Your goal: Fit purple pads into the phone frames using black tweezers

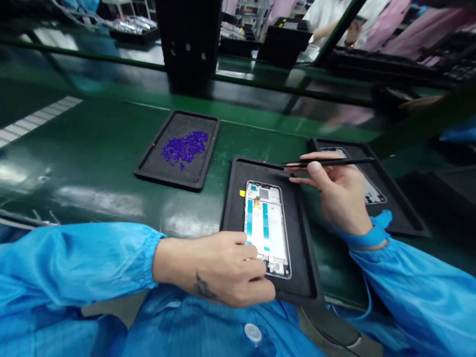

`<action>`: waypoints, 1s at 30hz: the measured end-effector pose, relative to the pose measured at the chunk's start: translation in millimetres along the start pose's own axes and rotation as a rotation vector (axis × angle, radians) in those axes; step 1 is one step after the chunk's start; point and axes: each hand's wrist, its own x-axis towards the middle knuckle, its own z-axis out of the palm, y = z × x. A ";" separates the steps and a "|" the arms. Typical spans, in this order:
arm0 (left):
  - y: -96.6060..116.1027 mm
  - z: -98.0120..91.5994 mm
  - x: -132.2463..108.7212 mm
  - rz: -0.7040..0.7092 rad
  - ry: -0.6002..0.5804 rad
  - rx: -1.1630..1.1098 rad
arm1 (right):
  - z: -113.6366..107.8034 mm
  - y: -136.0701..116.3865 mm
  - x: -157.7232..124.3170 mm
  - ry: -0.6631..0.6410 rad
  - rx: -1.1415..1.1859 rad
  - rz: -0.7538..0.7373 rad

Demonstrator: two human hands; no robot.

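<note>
A phone mid-frame (275, 225), white inside with blue strips and a small yellow tab, lies in a black tray (302, 258) in front of me. My left hand (223, 267) rests over its lower left corner with curled fingers. Whatever those fingertips grip, if anything, is hidden beneath the hand. Black tweezers (336, 161) are held in my right hand (340, 193), above the tray's upper right side. Their tips point left, clear of the frame, and the ring and little fingers stretch forward.
Another black tray (139, 171) holds a heap of small purple pieces (186, 148). To the right, a third tray (403, 218) carries another phone frame (372, 191), partly behind my right hand. A blue wrist strap (362, 239) has a trailing cord. Behind the green bench stands a dark post (188, 34).
</note>
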 end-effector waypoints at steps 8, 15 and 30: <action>-61.9 -1.0 6.3 -0.255 -0.330 0.372 | -20.0 -21.5 -30.5 0.116 -0.089 -0.262; -202.6 -14.1 65.9 -0.527 -0.492 0.529 | -16.8 -14.2 -65.6 -0.172 -0.288 -0.659; -286.6 -19.8 124.2 -0.669 -0.461 0.571 | -6.5 -7.1 -78.9 -0.353 -0.337 -0.735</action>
